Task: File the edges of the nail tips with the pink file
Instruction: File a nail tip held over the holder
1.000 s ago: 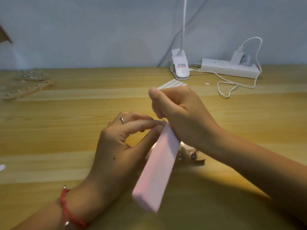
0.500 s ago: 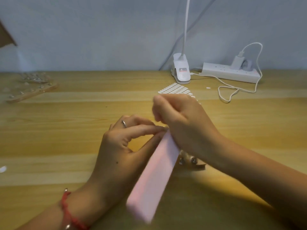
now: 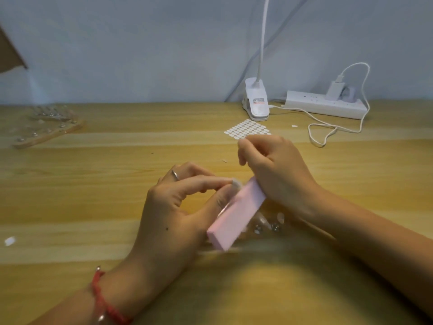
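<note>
**Small nail tip at risk of slipping under the file**

The nail tip (image 3: 236, 184) could be flicked from the pinch, or filed unevenly, if the pink file (image 3: 236, 216) is pressed too hard, since very little of the tip is gripped. It is pinched between thumb and forefinger of the left hand (image 3: 168, 214), above the wooden table (image 3: 105, 184). The file's upper end is gripped by the right hand (image 3: 278, 174), fingers curled round it, and its face is laid against the tip.

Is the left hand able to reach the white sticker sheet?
Probably not yet: the left hand pinches a nail tip, and the right hand with the pink file blocks the sticker sheet.
</note>
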Demonstrator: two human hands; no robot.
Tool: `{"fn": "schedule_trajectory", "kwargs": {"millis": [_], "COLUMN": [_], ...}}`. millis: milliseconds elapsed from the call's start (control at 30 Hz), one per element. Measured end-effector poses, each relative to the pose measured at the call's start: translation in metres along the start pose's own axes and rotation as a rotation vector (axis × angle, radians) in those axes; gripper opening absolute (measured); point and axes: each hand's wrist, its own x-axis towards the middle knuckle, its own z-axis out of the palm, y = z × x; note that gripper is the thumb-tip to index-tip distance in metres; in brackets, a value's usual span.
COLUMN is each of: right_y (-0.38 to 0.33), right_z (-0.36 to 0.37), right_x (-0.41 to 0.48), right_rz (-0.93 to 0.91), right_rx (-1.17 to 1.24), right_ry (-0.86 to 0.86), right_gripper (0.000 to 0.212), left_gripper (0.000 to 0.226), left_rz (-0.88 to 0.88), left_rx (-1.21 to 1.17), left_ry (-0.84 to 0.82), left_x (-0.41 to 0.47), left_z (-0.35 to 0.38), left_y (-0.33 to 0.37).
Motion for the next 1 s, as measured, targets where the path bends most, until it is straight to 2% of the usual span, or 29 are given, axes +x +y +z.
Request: {"fn": "schedule_trajectory", "kwargs": {"millis": [133, 300, 400, 500, 633, 767, 800, 900, 1000], "right_y": [-0.009, 0.009, -0.001, -0.016, -0.006, -0.022, -0.023, -0.008, -0.013], "right_z": [0.013, -0.004, 0.002, 0.011, -0.001, 0.011, 0.010, -0.002, 0.005], "right_x": [-0.006, 0.012, 0.007, -0.002, 0.002, -0.012, -0.012, 0.002, -0.005], "right_rz": [-0.100, 0.073, -0.015, -0.137, -0.070, -0.255, -0.252, -0.088, -0.147], "right_rx": [0.120, 0.283, 0.312, 0.221, 0.173, 0.082, 0.091, 0.158, 0.122], "right_ry": [-0.027, 0.017, 0.019, -0.028, 0.061, 0.037, 0.034, 0.056, 0.056], "right_gripper": [0.040, 0.046, 0.042, 0.038, 0.043, 0.036, 0.036, 0.042, 0.039], "left_gripper": [0.012, 0.011, 0.011, 0.011, 0.011, 0.009, 0.010, 0.012, 0.009], "left_rz": [0.029, -0.093, -0.076, -0.001, 0.031, 0.009, 0.015, 0.024, -0.003], "left_rx": [0.014, -0.142, -0.090, -0.024, 0.009, -0.022, -0.015, 0.000, -0.023], "left_ry": [0.009, 0.044, 0.025, -0.003, -0.007, -0.009, -0.016, -0.023, -0.017], "left_x": [-0.001, 0.001, 0.002, 0.000, 0.001, 0.000, -0.001, -0.001, 0.001], "left_z": [-0.002, 0.000, 0.001, -0.001, 0.000, 0.000, 0.000, 0.000, 0.000], "left_y": [0.000, 0.002, -0.002, -0.002, -0.001, -0.002, -0.002, -0.001, -0.002]}}
